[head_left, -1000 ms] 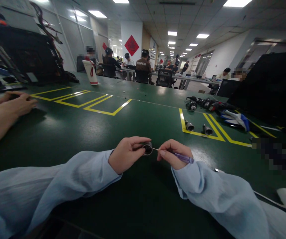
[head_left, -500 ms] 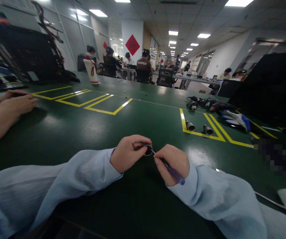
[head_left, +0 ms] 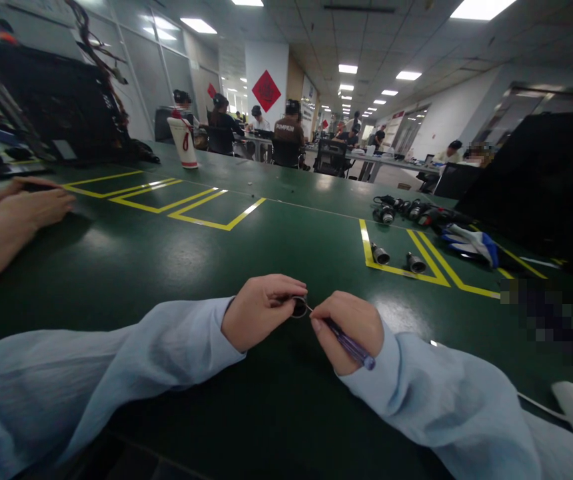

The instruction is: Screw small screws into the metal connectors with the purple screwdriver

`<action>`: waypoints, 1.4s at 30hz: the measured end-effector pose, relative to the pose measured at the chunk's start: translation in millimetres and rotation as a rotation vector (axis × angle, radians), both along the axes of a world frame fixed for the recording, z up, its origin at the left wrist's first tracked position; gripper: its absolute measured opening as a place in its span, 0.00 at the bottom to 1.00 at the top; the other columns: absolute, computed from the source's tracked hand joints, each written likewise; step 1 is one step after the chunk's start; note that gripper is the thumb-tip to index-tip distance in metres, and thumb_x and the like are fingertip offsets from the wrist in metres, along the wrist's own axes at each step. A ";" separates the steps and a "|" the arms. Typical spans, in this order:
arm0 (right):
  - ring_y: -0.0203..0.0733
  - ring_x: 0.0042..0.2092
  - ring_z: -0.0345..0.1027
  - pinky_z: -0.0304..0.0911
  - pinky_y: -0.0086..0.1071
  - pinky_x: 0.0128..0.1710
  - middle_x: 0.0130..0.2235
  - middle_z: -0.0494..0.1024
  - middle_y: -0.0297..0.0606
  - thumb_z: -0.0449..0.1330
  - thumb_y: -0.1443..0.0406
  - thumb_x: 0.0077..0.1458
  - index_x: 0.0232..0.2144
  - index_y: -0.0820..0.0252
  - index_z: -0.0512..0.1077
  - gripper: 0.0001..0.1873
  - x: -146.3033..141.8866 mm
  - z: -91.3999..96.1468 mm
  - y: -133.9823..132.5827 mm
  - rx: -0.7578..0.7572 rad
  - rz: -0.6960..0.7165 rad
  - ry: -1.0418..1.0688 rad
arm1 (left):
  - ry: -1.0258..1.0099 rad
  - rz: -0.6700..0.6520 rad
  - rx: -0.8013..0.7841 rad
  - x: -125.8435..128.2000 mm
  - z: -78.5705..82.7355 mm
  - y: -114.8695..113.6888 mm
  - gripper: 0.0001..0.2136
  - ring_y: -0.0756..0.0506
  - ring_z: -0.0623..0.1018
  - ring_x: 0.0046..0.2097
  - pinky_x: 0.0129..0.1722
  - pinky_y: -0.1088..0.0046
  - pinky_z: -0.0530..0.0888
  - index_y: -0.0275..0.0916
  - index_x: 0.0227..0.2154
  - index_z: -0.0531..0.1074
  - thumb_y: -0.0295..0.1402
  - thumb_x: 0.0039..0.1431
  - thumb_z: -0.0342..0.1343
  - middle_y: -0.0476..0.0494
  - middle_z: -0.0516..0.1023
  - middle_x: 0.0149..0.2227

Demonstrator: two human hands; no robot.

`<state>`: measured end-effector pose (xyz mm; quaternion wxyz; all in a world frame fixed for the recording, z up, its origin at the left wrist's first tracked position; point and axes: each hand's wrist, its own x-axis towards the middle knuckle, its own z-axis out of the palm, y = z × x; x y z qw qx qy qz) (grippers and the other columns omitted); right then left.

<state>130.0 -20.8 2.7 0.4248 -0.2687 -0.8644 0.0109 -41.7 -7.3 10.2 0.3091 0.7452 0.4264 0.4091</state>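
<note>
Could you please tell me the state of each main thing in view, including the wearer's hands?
Ring-ended metal part: held, open end visible
Purple-handled tool: held, thin shaft at that opening; contact unclear
Left hand: closed on the part
Right hand: closed around the tool
Two loose metal parts: lying by the yellow tape
White cup: upright
Blue-and-white item: lying flat-ish, crumpled
</note>
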 end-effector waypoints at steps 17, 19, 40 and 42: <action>0.35 0.26 0.60 0.57 0.30 0.27 0.23 0.70 0.40 0.51 0.74 0.46 0.25 0.67 0.67 0.05 1.1 4.5 -3.3 0.045 0.074 -0.097 | -0.110 -0.002 -0.069 1.0 0.3 2.0 0.11 0.46 0.77 0.38 0.40 0.71 0.75 0.31 0.32 0.75 0.23 0.45 0.52 0.40 0.77 0.37; 0.36 0.26 0.60 0.57 0.30 0.27 0.23 0.70 0.39 0.51 0.73 0.47 0.25 0.67 0.67 0.05 0.5 3.5 -3.5 0.082 0.069 -0.138 | -0.108 0.004 -0.067 1.2 0.7 1.5 0.11 0.46 0.77 0.37 0.39 0.71 0.76 0.32 0.32 0.75 0.22 0.45 0.52 0.40 0.77 0.37; 0.38 0.24 0.55 0.52 0.32 0.23 0.20 0.67 0.39 0.50 0.71 0.45 0.20 0.64 0.67 0.07 -3.4 1.7 -5.5 0.208 0.061 -0.259 | -0.090 0.032 -0.062 2.9 -0.9 1.9 0.11 0.46 0.78 0.36 0.37 0.70 0.76 0.31 0.30 0.75 0.21 0.43 0.51 0.39 0.78 0.36; 0.38 0.25 0.56 0.53 0.32 0.24 0.20 0.67 0.39 0.50 0.71 0.46 0.20 0.64 0.67 0.07 -2.6 1.9 -5.4 0.214 0.053 -0.264 | -0.098 0.028 -0.075 2.9 -1.9 2.0 0.10 0.46 0.78 0.36 0.37 0.70 0.76 0.31 0.30 0.74 0.21 0.44 0.51 0.39 0.77 0.36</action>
